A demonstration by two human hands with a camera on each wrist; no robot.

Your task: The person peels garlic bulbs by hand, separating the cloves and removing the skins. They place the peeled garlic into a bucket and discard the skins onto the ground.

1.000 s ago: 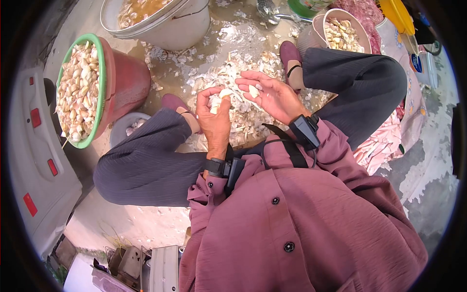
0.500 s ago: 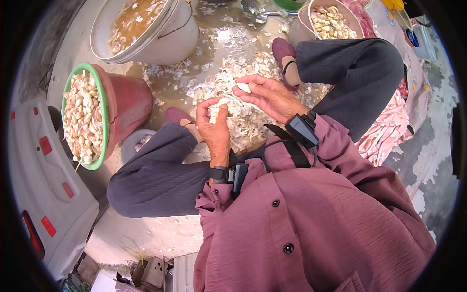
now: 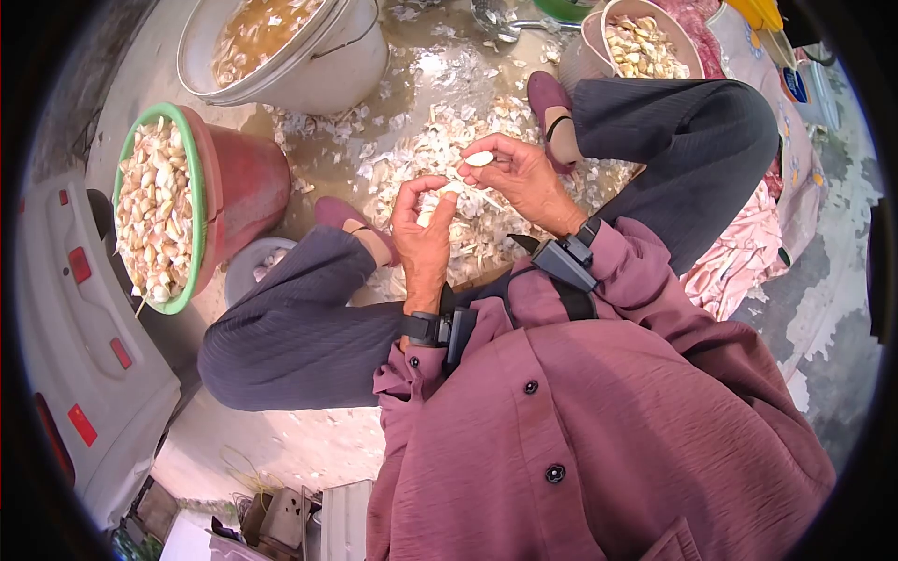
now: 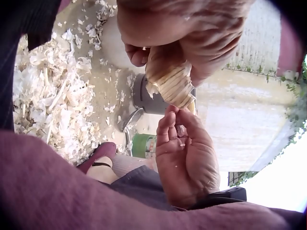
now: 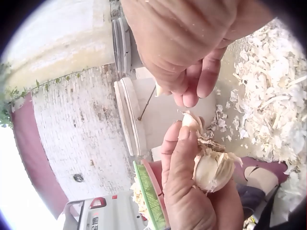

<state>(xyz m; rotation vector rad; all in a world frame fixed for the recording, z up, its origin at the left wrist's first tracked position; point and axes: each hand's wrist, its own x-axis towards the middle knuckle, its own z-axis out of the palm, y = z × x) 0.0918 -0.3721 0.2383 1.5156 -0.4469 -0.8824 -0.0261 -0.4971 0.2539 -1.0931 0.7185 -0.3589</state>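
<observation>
My left hand (image 3: 423,248) holds a partly broken garlic bulb (image 5: 211,171) against its palm, with dry papery skin around it. Thumb and forefinger pinch a single clove (image 5: 191,121) at the top of that bulb. Just to its right, my right hand (image 3: 535,187) pinches a pale garlic clove (image 3: 480,159) between thumb and fingers. In the left wrist view the bulb (image 4: 170,81) shows its layered skin, and the right hand's fingertips come right up to its lower end. Below both hands spreads a heap of garlic skins (image 3: 468,248).
A red bucket (image 3: 245,173) with a green-rimmed basket full of garlic stands at the left. Behind it is a white bucket (image 3: 341,75) of brownish water and skins. A pale bucket (image 3: 589,61) of cloves stands beyond the right knee, near a metal skimmer (image 3: 496,19).
The right hand has turned from a flat palm with the clove lying on its fingers to a pinch on the clove. The left hand keeps the bulb and sits slightly further right.
</observation>
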